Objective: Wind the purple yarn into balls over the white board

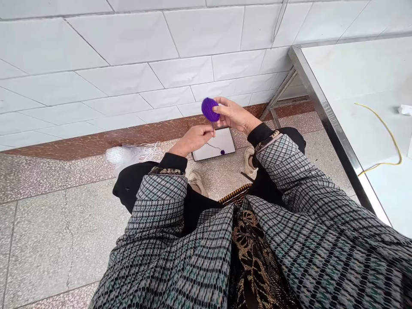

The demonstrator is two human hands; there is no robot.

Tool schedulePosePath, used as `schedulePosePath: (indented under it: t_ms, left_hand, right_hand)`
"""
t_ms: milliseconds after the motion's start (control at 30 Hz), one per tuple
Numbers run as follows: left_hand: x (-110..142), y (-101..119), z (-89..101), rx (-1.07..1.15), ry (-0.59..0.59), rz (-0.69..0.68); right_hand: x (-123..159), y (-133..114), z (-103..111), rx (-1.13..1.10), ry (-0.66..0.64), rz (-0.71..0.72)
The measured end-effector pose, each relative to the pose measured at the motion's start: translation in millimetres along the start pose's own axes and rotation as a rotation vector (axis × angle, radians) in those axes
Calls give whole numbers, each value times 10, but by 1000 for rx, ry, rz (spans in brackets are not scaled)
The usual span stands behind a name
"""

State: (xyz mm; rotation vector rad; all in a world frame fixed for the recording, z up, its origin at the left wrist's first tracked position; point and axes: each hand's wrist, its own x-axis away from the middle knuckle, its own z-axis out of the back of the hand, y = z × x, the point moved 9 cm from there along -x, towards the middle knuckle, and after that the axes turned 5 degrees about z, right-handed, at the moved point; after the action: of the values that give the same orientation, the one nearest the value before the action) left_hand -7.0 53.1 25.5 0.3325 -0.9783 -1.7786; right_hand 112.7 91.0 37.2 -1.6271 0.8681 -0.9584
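A purple ball of yarn (209,108) is gripped by my right hand (234,115), the thumb pressed on its side. Just below and to the left, the fingers of my left hand (197,139) are pinched on the purple strand that comes off the ball. Underneath both hands, a shallow tray (216,142) with a white inside and a dark rim lies on the floor. In it rests a small purple bit of yarn (222,152), with a thin dark strand running up from it toward my left hand.
A clear plastic bag with white cord (128,153) lies on the floor at the left. To the right stands a metal-edged table (334,124) bearing a yellow cord (394,143) and a small white object (404,110). A tiled wall (180,38) rises in front.
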Motion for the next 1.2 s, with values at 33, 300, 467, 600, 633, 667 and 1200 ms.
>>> schedulePosePath:
  t_ms: [33, 300, 467, 600, 633, 667, 1200]
  left_hand:
    - [10, 55, -75, -6, -57, -27]
    - [110, 100, 216, 21, 95, -49]
    - [123, -55, 441, 49, 221, 4]
    - [92, -81, 379, 41, 197, 34]
    - [82, -63, 330, 49, 171, 32]
    - [74, -36, 267, 59, 134, 25]
    - [123, -22, 350, 120, 104, -62]
  right_hand:
    - [-12, -2, 54, 50, 79, -1]
    - [142, 67, 39, 637, -13, -236]
    - [225, 115, -195, 377, -358, -186]
    - [145, -14, -229, 28, -379, -10]
    - [101, -65, -189, -37, -326, 45]
    - [53, -112, -127, -80, -250, 98]
    - [240, 162, -198, 442, -486, -205]
